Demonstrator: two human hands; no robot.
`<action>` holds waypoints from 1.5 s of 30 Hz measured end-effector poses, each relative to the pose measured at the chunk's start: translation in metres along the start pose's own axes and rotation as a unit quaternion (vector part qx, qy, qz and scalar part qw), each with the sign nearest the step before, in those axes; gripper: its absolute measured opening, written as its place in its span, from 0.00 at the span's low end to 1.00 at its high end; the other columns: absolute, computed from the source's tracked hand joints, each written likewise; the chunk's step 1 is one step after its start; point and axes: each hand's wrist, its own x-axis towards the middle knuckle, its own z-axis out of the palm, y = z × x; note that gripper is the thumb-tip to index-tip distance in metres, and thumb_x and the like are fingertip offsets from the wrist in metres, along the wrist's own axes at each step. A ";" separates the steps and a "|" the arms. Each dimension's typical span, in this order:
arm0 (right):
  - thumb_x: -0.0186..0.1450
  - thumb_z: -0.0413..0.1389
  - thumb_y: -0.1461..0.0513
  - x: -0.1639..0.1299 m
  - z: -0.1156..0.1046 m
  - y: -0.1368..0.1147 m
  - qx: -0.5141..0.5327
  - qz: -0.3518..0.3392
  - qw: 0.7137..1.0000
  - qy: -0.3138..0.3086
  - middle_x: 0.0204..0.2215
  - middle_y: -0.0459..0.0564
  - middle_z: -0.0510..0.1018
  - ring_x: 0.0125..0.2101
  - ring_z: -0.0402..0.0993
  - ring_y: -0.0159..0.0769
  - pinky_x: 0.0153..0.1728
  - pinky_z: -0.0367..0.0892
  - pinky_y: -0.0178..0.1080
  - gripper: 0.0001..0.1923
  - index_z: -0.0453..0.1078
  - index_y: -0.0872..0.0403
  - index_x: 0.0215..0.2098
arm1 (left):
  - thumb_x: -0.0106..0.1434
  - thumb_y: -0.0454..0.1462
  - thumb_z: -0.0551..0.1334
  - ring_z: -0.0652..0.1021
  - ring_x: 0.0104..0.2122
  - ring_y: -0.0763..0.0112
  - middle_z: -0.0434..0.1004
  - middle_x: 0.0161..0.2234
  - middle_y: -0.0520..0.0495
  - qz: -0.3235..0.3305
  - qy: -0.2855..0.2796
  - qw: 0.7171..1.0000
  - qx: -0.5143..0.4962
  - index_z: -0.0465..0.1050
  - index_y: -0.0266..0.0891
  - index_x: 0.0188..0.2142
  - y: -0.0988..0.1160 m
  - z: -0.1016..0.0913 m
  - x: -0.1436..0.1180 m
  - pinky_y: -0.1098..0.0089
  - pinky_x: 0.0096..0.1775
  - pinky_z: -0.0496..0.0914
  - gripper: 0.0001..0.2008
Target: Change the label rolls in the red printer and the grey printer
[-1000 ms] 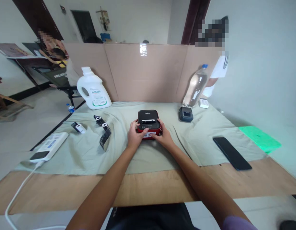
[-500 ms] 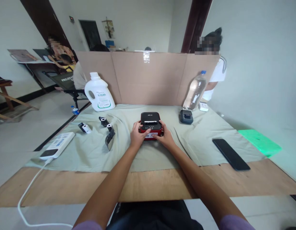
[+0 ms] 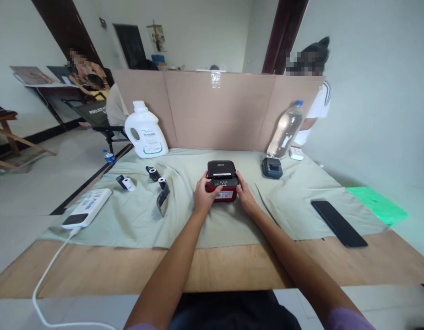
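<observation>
left hand | right hand | flank printer (both touching)

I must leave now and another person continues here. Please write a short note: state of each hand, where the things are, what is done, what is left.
Left hand: grip on the left side of the red and black label printer, thumb on its front edge.
Right hand: against the printer's right side.
Printer: upright on the green cloth, mid-table, lid shut.
Paper rolls and black strip lie left of it; second small printer to the right, phone further right.
Done: printer held steady. Left: rolls lie untouched.
</observation>
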 end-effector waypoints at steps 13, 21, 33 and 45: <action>0.71 0.42 0.38 0.046 -0.008 -0.015 0.053 0.031 0.998 0.007 0.72 0.46 0.56 0.67 0.60 0.47 0.67 0.57 0.55 0.38 0.48 0.41 0.74 | 0.57 0.46 0.71 0.78 0.52 0.58 0.78 0.54 0.45 -0.015 -0.008 1.000 0.000 0.69 0.44 0.40 0.010 -0.007 0.001 0.59 0.52 0.72 0.17; 0.69 0.52 0.55 0.079 -0.020 -0.039 -0.124 0.035 0.990 -0.059 0.46 0.55 0.84 0.45 0.79 0.46 0.47 0.73 0.45 0.19 0.80 0.53 0.50 | 0.59 0.43 0.71 0.77 0.54 0.58 0.76 0.58 0.42 -0.002 -0.013 0.999 -0.052 0.70 0.44 0.43 0.012 -0.008 0.000 0.56 0.53 0.73 0.16; 0.56 0.61 0.69 0.144 -0.005 -0.064 -0.313 0.006 0.870 -0.380 0.40 0.48 0.86 0.40 0.81 0.40 0.43 0.71 0.36 0.15 0.83 0.49 0.39 | 0.61 0.45 0.70 0.74 0.59 0.59 0.73 0.60 0.38 0.048 0.002 0.995 -0.083 0.69 0.41 0.45 0.007 -0.007 0.001 0.56 0.58 0.70 0.18; 0.60 0.60 0.65 0.136 -0.016 -0.082 -0.334 0.053 0.880 -0.334 0.37 0.54 0.84 0.37 0.79 0.43 0.38 0.71 0.39 0.13 0.79 0.54 0.43 | 0.61 0.44 0.71 0.73 0.60 0.58 0.73 0.60 0.40 0.037 -0.005 0.996 -0.080 0.68 0.43 0.46 0.009 -0.008 0.001 0.54 0.59 0.69 0.18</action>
